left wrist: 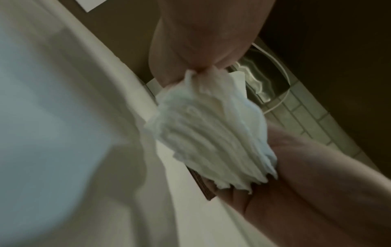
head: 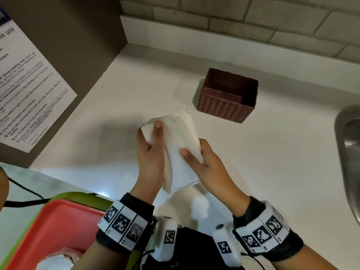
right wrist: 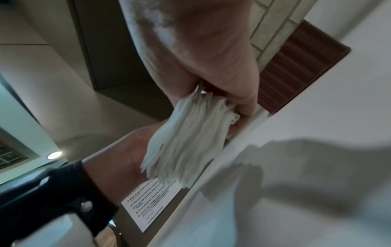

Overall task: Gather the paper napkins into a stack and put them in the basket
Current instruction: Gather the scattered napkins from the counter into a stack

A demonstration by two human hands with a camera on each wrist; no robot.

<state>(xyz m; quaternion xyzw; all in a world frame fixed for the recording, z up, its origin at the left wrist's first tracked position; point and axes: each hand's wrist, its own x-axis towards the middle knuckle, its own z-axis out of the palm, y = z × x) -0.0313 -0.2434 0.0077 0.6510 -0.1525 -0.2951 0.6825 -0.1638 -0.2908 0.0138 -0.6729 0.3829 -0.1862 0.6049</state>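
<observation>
Far left in the head view we see a printed notice (head: 29, 90) stuck on a dark cabinet side (head: 81, 36); its text is too blurred to read in full. Below it, at the bottom left corner, a red tray (head: 56, 228) with a green edge, and something white and round on it that we cannot identify.

Next, our left hand (head: 151, 152) grips the napkin stack (head: 179, 151) from its left side, thumb laid across the top sheet, fingers hidden under the paper. The left wrist view shows the stack's fanned edges (left wrist: 213, 133) pinched in the hand from above, picture soft and blurred.

The stack is held off the white counter (head: 272, 172), between both hands, tilted, near and in front of the basket, not in it.

Our right hand (head: 206, 162) holds the stack's right edge, thumb pressed on top, fingers curled behind. In the right wrist view we see layered napkin edges (right wrist: 190, 137) gripped by the fingers (right wrist: 243, 100).

Right of the stack, the brown ribbed basket (head: 224, 108) stands upright on the counter, near the tiled wall (head: 253, 22); we see no napkins inside it. The right wrist view shows its ribbed side (right wrist: 300, 66).

At the far right edge, a steel sink (head: 348, 152), only partly in view.
</observation>
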